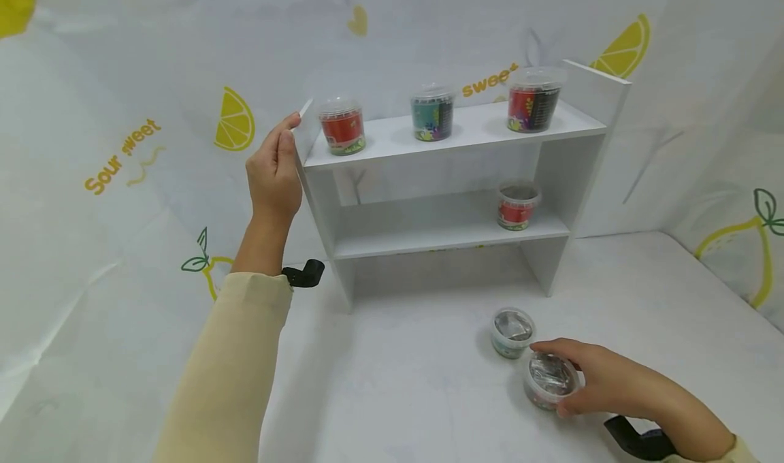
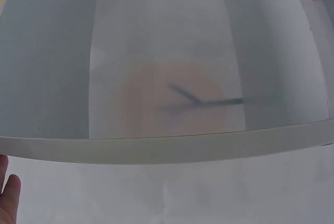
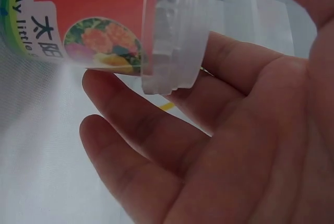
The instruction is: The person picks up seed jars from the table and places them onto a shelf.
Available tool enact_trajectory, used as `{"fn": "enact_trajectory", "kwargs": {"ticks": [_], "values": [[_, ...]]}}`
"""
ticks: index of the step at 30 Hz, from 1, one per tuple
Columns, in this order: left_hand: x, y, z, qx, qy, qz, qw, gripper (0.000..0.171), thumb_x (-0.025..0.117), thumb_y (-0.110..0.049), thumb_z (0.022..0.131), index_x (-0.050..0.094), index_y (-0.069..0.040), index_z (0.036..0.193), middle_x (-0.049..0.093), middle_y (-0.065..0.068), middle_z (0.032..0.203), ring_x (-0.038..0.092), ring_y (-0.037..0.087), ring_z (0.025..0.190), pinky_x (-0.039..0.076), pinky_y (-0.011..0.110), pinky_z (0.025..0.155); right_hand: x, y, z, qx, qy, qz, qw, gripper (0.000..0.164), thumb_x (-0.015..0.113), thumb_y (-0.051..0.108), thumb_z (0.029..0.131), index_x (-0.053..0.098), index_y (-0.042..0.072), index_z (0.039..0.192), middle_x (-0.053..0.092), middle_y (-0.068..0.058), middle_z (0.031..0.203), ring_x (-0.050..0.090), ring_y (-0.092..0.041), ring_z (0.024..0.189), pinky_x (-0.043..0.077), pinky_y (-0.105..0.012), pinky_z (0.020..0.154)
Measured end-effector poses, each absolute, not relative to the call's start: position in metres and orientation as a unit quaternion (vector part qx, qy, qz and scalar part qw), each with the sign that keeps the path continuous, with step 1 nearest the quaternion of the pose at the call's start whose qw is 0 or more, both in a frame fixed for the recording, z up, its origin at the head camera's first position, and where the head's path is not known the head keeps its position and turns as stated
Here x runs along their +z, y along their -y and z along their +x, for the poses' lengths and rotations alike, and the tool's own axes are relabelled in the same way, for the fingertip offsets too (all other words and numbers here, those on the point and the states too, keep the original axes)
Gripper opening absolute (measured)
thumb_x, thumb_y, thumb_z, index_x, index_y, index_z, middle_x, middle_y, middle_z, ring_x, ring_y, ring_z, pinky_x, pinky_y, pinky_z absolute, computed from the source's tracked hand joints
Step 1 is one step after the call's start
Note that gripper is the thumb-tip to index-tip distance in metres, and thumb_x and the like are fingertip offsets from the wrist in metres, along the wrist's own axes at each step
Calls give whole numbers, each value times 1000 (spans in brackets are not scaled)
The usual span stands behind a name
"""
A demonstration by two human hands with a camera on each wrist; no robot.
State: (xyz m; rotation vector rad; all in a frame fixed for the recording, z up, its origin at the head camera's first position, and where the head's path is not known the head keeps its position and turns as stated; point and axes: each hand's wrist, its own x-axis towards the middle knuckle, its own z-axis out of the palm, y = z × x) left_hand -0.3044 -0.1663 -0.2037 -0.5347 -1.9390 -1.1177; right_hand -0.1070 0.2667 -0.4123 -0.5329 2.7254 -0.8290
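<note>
My right hand (image 1: pixel 612 381) holds a small plastic tub (image 1: pixel 552 376) by its clear lid, at the table's right front. In the right wrist view the tub (image 3: pixel 99 20) shows a red label with a flower picture, with fingers (image 3: pixel 141 114) beneath and around its lid. Just behind it a second lidded tub (image 1: pixel 512 332) stands on the table. My left hand (image 1: pixel 275 173) rests against the upper left side panel of a white shelf unit (image 1: pixel 422 228), fingers fairly straight. In the left wrist view, fingertips (image 2: pixel 9 198) show beside the shelf edge.
On the top shelf stand a red tub (image 1: pixel 343 133), a green tub (image 1: pixel 433 117) and a red-and-black tub (image 1: pixel 531 105). Another red tub (image 1: pixel 516 211) is at the middle shelf's right end. A white sheet with lemon prints (image 1: pixel 184 41) hangs behind.
</note>
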Motion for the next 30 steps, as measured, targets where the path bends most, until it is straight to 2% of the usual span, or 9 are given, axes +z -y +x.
{"fn": "enact_trajectory", "kwargs": {"ticks": [7,14,23,30], "values": [[-203,166,-305,-446,765,-217,411,37,43,-27,105,63,-13,132,63,-4,135,51,-1,129,41,21,108,-413,-266,-107,-282,-933,-196,106,81,86,42,69,54,16,138,58,-8,134,51,0,107,50,-20,80],[-203,168,-306,-444,766,-218,411,36,44,-27,105,63,-12,132,63,-4,135,51,-1,129,41,21,108,-413,-264,-108,-278,-937,-183,108,82,84,49,68,54,20,138,58,-5,135,51,1,109,50,-19,81],[-198,171,-306,-431,771,-234,406,35,46,-24,104,65,-10,130,65,1,132,53,1,127,41,20,108,-414,-268,-107,-271,-938,-198,93,80,84,49,69,55,18,137,60,-5,133,52,4,109,50,-18,80],[-192,182,-304,-454,784,-241,348,35,49,-25,103,65,-11,131,63,1,135,53,4,129,41,22,109,-410,-271,-106,-275,-937,-193,93,78,84,45,72,55,16,138,61,-4,131,51,6,108,51,-19,79]]}}
